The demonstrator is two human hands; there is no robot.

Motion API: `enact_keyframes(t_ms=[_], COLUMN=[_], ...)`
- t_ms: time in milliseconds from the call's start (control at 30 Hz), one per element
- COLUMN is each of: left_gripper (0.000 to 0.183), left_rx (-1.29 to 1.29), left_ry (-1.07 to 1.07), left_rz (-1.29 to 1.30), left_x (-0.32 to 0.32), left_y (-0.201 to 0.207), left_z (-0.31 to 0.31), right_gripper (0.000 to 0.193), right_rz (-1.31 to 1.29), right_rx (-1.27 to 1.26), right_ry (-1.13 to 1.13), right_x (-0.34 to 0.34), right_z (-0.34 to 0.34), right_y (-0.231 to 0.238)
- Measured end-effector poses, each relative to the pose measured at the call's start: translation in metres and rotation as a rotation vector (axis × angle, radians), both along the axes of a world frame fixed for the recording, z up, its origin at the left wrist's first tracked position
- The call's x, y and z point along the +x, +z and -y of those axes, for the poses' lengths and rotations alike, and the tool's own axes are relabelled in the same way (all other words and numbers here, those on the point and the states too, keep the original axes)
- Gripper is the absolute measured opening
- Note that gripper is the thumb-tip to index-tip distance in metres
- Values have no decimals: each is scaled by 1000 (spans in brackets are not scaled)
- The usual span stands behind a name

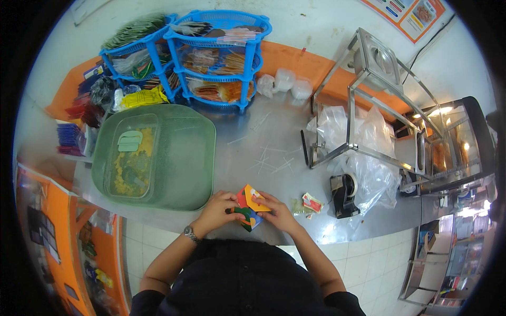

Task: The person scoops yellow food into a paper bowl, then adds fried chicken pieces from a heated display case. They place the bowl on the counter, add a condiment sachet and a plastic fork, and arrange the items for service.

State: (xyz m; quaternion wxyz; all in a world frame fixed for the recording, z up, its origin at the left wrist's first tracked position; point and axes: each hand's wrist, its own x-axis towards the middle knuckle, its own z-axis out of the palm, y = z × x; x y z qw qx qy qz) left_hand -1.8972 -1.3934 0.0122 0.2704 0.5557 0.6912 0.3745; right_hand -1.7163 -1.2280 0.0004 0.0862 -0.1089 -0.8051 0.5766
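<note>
Both of my hands are at the near edge of the steel table, closed on a small folded card packet [253, 197] in orange, red, green, blue and white. My left hand [217, 212], with a watch on the wrist, grips its left side. The fingers of my right hand [279, 213] pinch its right side, by the orange flap. What the packet holds inside is hidden. Just right of my right hand lie a small red-and-yellow sachet [312, 203] and a greenish scrap [300, 206]. A black tape dispenser [344, 196] stands beyond them.
At left, a green tray [200, 158] bears a clear container [150, 184] of yellow food. Behind stand blue tiered racks [219, 39] of packets. Thin white strips [274, 164] lie mid-table. A metal frame [350, 121], plastic bags [377, 168] and a lit display case [458, 145] occupy the right.
</note>
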Motion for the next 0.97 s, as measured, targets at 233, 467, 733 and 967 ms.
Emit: enact_keyframes(t_ms=[233, 467, 733, 967], left_gripper=[33, 41, 64, 90], left_rx=[-149, 3, 158, -106], left_ry=[45, 192, 263, 403], left_rz=[-256, -232, -300, -109], left_x=[9, 15, 32, 52], left_y=[12, -6, -12, -1], left_z=[-7, -4, -10, -6], right_gripper=[63, 64, 62, 72], right_rz=[25, 6, -54, -54], right_rx=[-173, -113, -26, -23], right_ry=[-196, -390, -561, -612], right_x=[1, 2, -18, 8], right_z=[7, 27, 13, 74], right_y=[-16, -22, -29, -34])
